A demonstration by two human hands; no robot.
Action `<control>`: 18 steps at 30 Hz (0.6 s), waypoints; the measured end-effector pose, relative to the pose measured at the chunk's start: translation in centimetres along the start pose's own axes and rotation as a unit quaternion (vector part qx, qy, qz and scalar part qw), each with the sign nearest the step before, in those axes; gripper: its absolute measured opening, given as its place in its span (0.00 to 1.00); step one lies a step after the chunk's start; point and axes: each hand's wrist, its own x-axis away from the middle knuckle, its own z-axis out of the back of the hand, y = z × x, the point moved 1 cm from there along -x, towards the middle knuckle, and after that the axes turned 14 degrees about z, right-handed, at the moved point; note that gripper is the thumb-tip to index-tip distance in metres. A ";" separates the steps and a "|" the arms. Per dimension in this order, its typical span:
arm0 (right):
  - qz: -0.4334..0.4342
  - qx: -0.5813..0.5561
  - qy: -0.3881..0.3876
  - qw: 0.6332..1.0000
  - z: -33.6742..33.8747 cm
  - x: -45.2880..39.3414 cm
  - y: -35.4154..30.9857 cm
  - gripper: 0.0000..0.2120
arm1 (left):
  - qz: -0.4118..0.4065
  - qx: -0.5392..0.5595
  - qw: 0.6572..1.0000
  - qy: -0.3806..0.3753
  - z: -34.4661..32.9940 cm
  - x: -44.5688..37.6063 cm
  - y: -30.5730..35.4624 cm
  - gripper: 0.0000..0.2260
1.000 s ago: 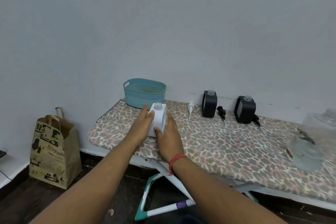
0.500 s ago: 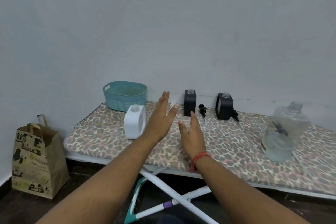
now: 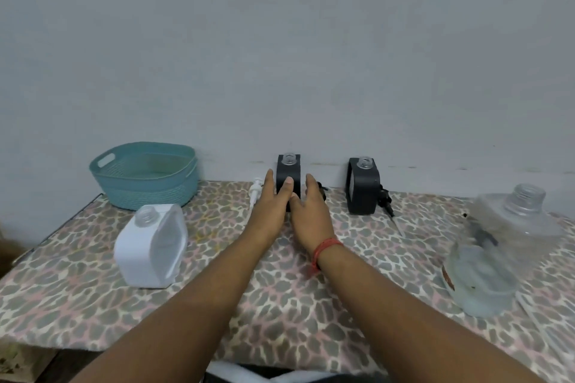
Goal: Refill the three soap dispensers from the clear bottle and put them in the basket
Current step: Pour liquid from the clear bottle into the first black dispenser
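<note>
A white dispenser (image 3: 152, 246) stands uncapped at the left of the ironing board. Two black dispensers stand uncapped by the wall: the middle one (image 3: 288, 169) and the right one (image 3: 363, 186). My left hand (image 3: 271, 202) and my right hand (image 3: 309, 207) reach to either side of the middle black dispenser with straight fingers; whether they touch it I cannot tell. The clear bottle (image 3: 501, 255) stands open at the right, partly filled. The teal basket (image 3: 146, 174) sits at the back left and looks empty.
A white pump (image 3: 255, 193) lies left of my left hand. A black pump (image 3: 385, 200) lies beside the right black dispenser, another shows behind my right hand. The board has a leopard-print cover (image 3: 280, 289); the wall runs close behind.
Both hands let go of the white dispenser, which now stands alone at the left, and moved right and forward to the middle black dispenser. The view came closer to the board.
</note>
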 end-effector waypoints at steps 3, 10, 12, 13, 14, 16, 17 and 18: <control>-0.005 -0.017 0.000 1.000 -0.7 -2.1 0.5 0.23 | 0.002 0.011 1.000 0.000 -0.3 -2.9 -0.7 0.31; 0.003 -0.036 0.014 0.999 -1.9 -2.6 0.7 0.20 | -0.034 0.021 0.999 0.017 -0.6 -3.0 -0.3 0.20; 0.004 -0.042 0.014 0.999 -1.6 -2.1 0.4 0.20 | -0.040 0.020 0.999 0.017 -0.6 -2.0 0.1 0.20; 0.008 -0.042 0.014 0.999 -1.4 -1.6 0.0 0.20 | -0.045 0.018 0.999 0.015 -0.6 -1.2 0.3 0.20; 0.013 -0.042 0.015 0.999 -1.1 -1.0 -0.4 0.20 | -0.048 0.018 0.999 0.008 -0.6 -0.3 0.5 0.20; 0.027 -0.048 0.019 0.998 -0.5 0.8 -1.2 0.20 | -0.053 0.021 0.998 -0.011 -0.7 1.7 0.6 0.21; 0.033 -0.050 0.020 0.998 -0.2 1.8 -1.5 0.21 | -0.056 0.024 0.998 -0.021 -0.8 2.7 0.4 0.21; 0.037 -0.052 0.023 0.998 0.2 3.1 -1.9 0.21 | -0.058 0.025 0.998 -0.029 -0.9 3.8 0.2 0.22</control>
